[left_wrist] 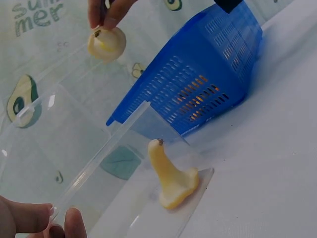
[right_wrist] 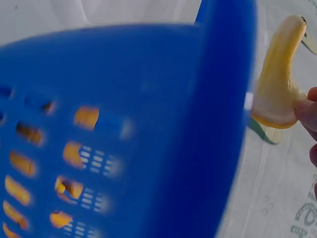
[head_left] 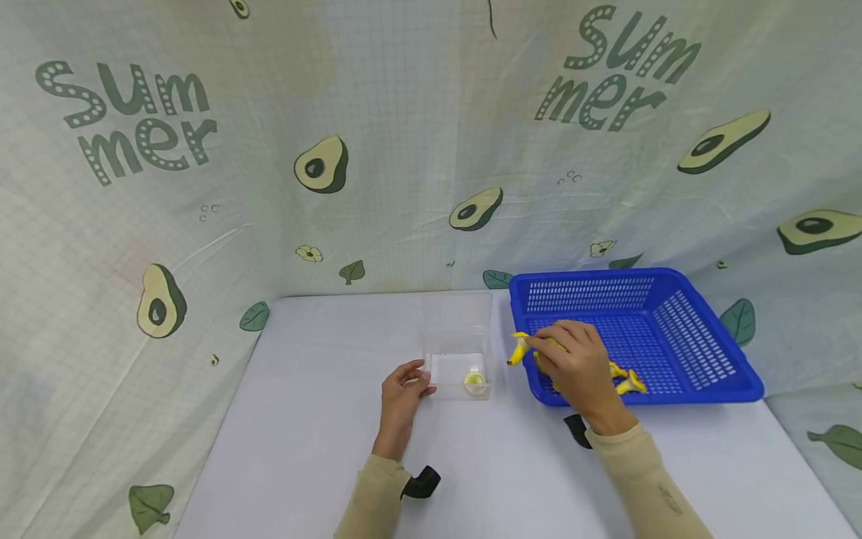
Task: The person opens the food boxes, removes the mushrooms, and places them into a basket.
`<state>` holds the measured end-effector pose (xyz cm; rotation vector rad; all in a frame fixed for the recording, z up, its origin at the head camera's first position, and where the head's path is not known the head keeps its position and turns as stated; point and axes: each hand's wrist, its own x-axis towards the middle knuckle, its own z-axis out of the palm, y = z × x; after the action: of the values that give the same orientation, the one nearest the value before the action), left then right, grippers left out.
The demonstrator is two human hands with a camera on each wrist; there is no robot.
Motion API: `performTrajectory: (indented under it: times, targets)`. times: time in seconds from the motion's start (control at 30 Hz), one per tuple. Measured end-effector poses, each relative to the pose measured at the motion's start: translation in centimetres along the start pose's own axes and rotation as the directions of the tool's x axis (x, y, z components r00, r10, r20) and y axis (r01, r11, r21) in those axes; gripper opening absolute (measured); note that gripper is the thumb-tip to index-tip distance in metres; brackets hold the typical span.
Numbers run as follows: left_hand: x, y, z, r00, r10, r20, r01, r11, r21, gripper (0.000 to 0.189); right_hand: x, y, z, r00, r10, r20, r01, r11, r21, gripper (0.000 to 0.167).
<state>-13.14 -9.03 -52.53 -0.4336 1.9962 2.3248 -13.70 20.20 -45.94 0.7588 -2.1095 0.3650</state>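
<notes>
My left hand (head_left: 400, 408) grips the left wall of a clear plastic box (head_left: 444, 372), thumb and fingertips pinching its edge in the left wrist view. Inside the box lies one yellow trumpet-shaped piece (left_wrist: 172, 182), with a narrow dark-tipped end and a flared pale end. Over the left side of a blue basket (head_left: 700, 333), my right hand (head_left: 572, 367) pinches a similar yellow trumpet-shaped piece (right_wrist: 278, 84) by its flared end. The held piece hangs just past the basket's left rim, narrow end pointing down and left.
Several more yellow pieces (head_left: 631, 383) lie in the basket, partly hidden behind my right hand. The box's clear lid (head_left: 458, 308) is raised at the back. A white table (head_left: 323, 359) carries everything, with a printed cloth (head_left: 397, 217) hanging behind.
</notes>
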Motion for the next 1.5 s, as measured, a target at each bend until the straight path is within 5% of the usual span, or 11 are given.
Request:
performTrajectory:
  times: [0.5,0.9,1.5]
  targets:
    - [0.1,-0.2,-0.1,1.000,0.012,0.000,-0.012,1.000,-0.014,0.038,-2.2,3.4,-3.4,0.985,0.159,-0.073,-0.162,0.986,-0.035,0.033]
    - [0.1,-0.1,0.0,1.000,0.002,-0.005,-0.002,1.000,-0.010,0.038,-3.4,6.3,-5.9,0.952,0.305,-0.035,-0.307,0.943,-0.131,0.025]
    - [0.0,0.2,0.1,1.000,0.008,-0.005,-0.008,1.000,-0.013,0.038,-3.5,7.4,-5.6,0.939,0.343,0.025,-0.337,0.933,-0.130,0.023]
